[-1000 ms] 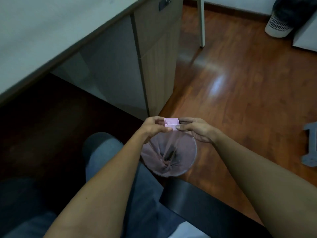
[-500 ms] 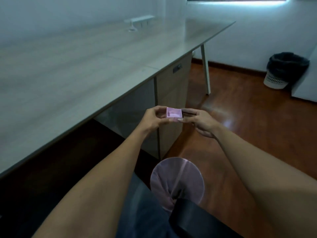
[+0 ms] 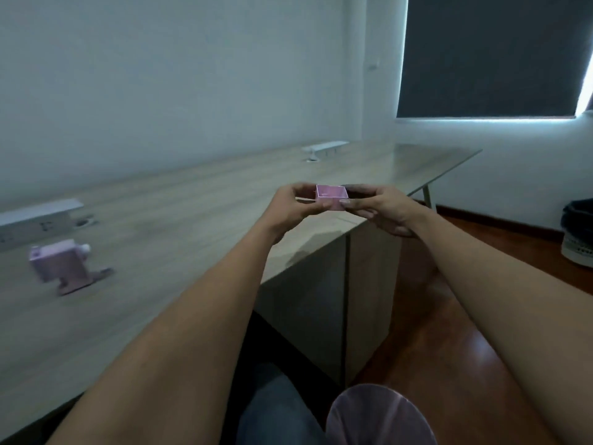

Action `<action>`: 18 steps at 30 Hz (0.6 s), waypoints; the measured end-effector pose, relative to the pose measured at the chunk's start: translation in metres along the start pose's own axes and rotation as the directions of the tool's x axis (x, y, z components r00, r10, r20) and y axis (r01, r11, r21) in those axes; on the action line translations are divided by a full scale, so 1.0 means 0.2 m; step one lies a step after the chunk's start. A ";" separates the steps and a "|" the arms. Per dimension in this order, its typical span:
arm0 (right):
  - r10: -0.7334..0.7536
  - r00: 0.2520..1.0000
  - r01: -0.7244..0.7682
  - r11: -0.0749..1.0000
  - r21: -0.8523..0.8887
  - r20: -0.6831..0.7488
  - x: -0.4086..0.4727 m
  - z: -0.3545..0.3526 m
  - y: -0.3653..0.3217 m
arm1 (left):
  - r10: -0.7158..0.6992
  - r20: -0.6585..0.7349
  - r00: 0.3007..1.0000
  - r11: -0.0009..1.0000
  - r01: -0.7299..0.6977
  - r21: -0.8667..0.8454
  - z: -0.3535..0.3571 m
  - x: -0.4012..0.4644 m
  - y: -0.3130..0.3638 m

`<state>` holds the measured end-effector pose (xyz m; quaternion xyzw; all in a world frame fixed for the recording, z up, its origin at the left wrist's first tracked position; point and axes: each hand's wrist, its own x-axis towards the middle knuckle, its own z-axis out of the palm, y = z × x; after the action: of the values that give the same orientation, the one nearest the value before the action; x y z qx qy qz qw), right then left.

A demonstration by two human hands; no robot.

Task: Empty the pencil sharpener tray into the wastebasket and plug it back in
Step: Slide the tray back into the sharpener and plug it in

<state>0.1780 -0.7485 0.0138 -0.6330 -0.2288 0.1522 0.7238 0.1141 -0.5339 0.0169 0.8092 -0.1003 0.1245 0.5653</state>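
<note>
Head view: the pink sharpener tray (image 3: pixel 331 194) is held in the air between both hands, above the desk's front edge, open side up. It is pinched at its left end by the left hand (image 3: pixel 293 205) and at its right end by the right hand (image 3: pixel 382 209), thumbs and fingertips pressed against the walls. No shavings can be made out inside, though the interior is small and dim.

The pink pencil sharpener (image 3: pixel 62 266) is seen upright on the desk (image 3: pixel 179 213), toward its left part and well apart from the tray; it is blurred, so the tray slot cannot be made out. The pink-lined wastebasket (image 3: pixel 380 415) is on the floor at the bottom of the frame, below the arms.

Step judged in hand: emptying appears done, and the tray is being carried for refitting. For the next move, the tray needs to be brought leftward across the desk to the sharpener, aligned with the opening in the body, and slid in level; the sharpener body will likely have to be steadied by one hand.
</note>
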 end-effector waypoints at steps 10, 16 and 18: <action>-0.086 0.940 0.125 0.987 -0.100 0.331 0.38 0.85 -0.30 | -0.010 -0.255 0.967 0.986 0.052 0.158 -0.89 -0.27 0.23; -0.092 0.875 0.157 0.983 -0.098 0.476 0.52 1.37 -0.32 | -0.020 -0.430 0.903 0.970 0.123 0.212 -1.34 -0.55 0.25; -0.086 0.856 0.157 0.983 -0.098 0.509 0.54 1.53 -0.29 | -0.032 -0.472 0.881 0.961 0.156 0.226 -1.46 -0.65 0.22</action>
<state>0.1064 -0.4432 0.1139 -0.6035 -0.4586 0.2498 0.6025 -0.0478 -0.2725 0.1122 0.8263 0.0944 0.2985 0.4683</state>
